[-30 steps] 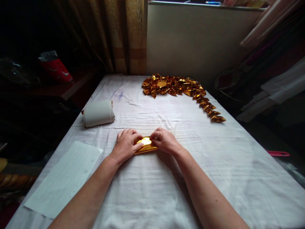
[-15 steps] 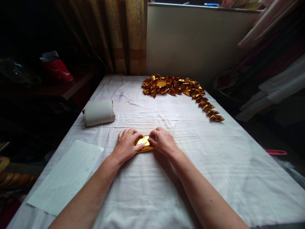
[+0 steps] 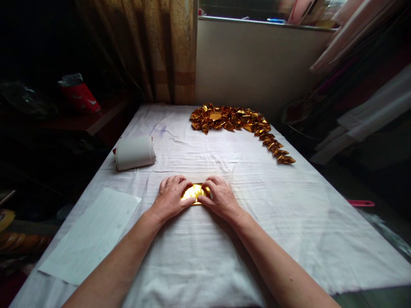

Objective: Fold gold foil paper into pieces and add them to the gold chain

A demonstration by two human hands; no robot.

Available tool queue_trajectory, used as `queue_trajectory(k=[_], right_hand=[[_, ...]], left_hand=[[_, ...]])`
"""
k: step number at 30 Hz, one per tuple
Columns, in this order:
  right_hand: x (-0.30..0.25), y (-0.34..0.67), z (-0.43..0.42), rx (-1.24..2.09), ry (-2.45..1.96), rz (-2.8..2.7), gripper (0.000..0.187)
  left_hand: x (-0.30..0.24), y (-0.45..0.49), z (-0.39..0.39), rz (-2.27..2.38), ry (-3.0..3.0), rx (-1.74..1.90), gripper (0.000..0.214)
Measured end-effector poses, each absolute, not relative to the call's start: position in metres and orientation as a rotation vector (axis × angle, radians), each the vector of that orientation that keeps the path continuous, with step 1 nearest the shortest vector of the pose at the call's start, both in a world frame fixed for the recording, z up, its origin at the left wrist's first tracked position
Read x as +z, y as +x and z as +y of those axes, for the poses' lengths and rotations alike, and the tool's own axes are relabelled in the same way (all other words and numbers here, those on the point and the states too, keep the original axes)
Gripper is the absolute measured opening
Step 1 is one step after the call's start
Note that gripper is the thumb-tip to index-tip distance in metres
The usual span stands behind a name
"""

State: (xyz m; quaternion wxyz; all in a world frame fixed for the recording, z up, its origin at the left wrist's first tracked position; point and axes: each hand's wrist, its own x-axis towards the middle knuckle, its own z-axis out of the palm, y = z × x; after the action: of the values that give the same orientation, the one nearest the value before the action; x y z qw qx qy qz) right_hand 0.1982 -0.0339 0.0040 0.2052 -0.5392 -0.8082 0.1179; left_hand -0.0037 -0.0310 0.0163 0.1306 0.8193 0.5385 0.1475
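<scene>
The person is working at a table (image 3: 289, 239) covered w/ a white cloth (image 3: 199, 265). The left hand (image 3: 170, 196) & the right hand (image 3: 221, 197) are lying close together near the middle of the tabletop, a bit nearer to the near edge than to the far one. They are holding a small gold paper (image 3: 193, 192) btw. them. This paper is lying flat on the cloth. Only its shiny middle is showing, as both ends are hiding under the hands. The left hand's fingers are bending down over the left end & its thumb is pressing on top of the paper. The right hand is doing the same at the right end: fingers curled, tips pinching the paper's edge.

Along the far edge, towards the far right corner, a pile of folded gold pieces (image 3: 231, 119) is lying. A row of them is running from it down along the right edge. Near the left edge a roll of white paper (image 3: 135, 152) is lying on its side, well apart from the hands. At the near left corner a lined sheet (image 3: 93, 233) is lying flat & reaching to the left edge. Behind the far edge a curtain (image 3: 160, 47) is hanging. Beyond the left edge a red bag (image 3: 80, 96) is standing on a dark shelf (image 3: 93, 124).
</scene>
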Motion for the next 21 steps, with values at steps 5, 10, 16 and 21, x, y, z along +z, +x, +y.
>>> queue_trajectory(k=[5, 10, 16, 21], right_hand=[[0.000, 0.204, -0.037, 0.325, -1.426, -2.280, 0.035], [0.000, 0.201, -0.039, 0.324, -1.478, -2.268, 0.036], [0.001, 0.198, -0.042, 0.314, -1.534, -2.251, 0.041], [0.002, 0.214, -0.041, 0.314, -1.484, -2.345, 0.043]], left_hand=[[0.013, -0.006, -0.035, 1.558, 2.376, 0.406, 0.044], [0.011, -0.006, -0.036, 1.562, 2.365, 0.399, 0.044], [0.007, -0.009, -0.034, 1.536, 2.398, 0.418, 0.047], [0.004, -0.015, -0.030, 1.499, 2.409, 0.386, 0.051]])
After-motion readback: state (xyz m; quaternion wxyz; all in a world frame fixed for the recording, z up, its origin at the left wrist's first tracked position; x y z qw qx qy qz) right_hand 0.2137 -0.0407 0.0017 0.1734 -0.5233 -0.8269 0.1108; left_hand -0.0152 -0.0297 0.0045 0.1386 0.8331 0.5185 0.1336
